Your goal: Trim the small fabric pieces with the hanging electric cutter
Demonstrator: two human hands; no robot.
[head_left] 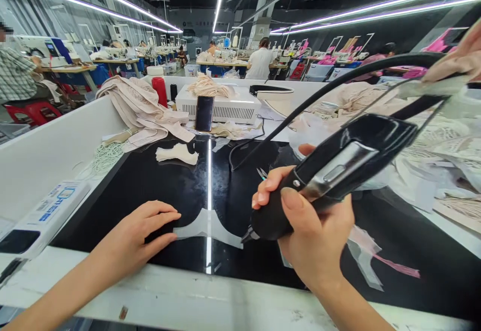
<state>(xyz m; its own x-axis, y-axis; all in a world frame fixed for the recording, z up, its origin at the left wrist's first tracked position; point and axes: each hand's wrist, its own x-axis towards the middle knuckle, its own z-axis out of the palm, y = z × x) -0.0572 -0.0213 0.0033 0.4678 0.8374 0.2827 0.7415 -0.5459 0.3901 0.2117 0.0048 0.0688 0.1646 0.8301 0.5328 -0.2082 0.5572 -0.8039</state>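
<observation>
My right hand (308, 221) is wrapped round a black corded hand tool (338, 166), its pointed tip down at the right edge of a thin translucent fabric piece (210, 228). That piece lies flat on the glossy black worktop (165, 186). My left hand (139, 236) rests flat on the worktop with fingers stretched out, its fingertips at the left end of the fabric piece. The tool's black cable (300, 110) arcs up and away to the right.
A small beige cut piece (176, 153) lies further back. Beige fabric (143, 105), a phone (204, 113) leaning on a white box (221, 105) and a red bottle (160, 90) stand behind. Lace pieces (432, 145) crowd the right. A white device (45, 216) sits at left. Other workers sit beyond.
</observation>
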